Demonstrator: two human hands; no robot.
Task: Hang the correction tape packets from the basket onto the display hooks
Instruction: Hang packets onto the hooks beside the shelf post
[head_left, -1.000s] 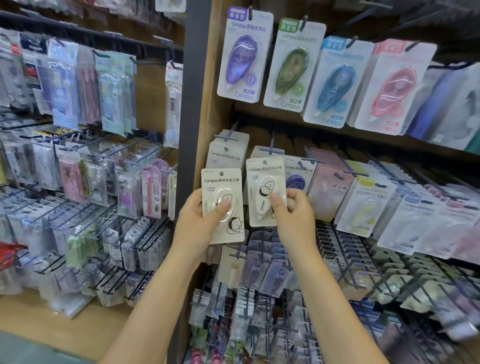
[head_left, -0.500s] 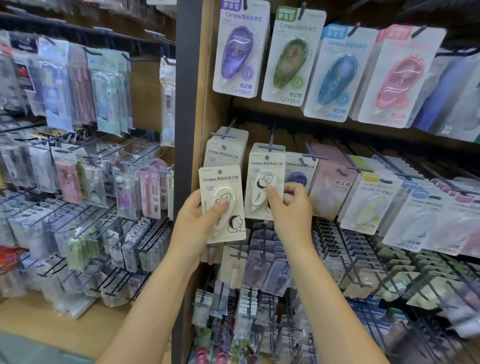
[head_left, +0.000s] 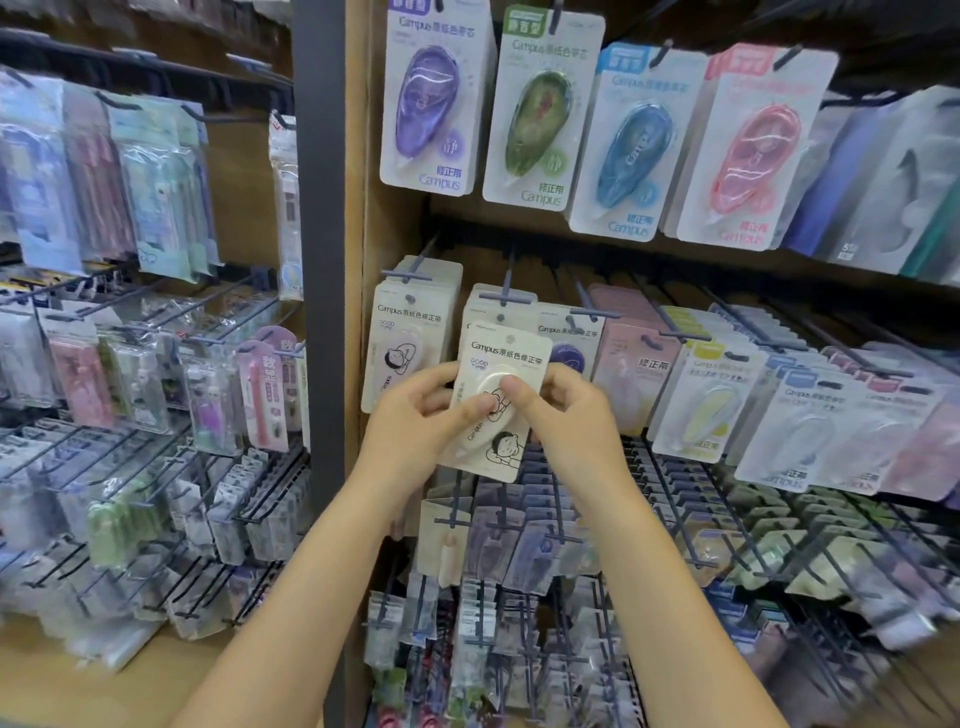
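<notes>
One cream correction tape packet (head_left: 501, 402) is held in front of the middle row of the display, tilted slightly, its printed face toward the camera. It partly covers the stack of like packets (head_left: 500, 307) on the second hook from the left. Whether its hang hole is already on that hook cannot be determined.

Left hand (head_left: 415, 423): grip closed on the packet's left edge, thumb across the blister. Right hand (head_left: 563, 415): grip closed on the right edge, thumb tip pressed on the blister, just beside the left thumb. Both hands hold the same single packet.

Immediately left hangs one stack of matching cream packets with a pink tape (head_left: 402, 345). The top row carries four large packets: purple (head_left: 428, 101), green (head_left: 540, 117), blue (head_left: 634, 148) and pink (head_left: 750, 150). To the right, the middle row continues with a yellow packet (head_left: 709, 405) and further pale ones, blurred. A dark upright post (head_left: 319, 249) separates this bay from the neighbouring rack (head_left: 130, 364).
</notes>
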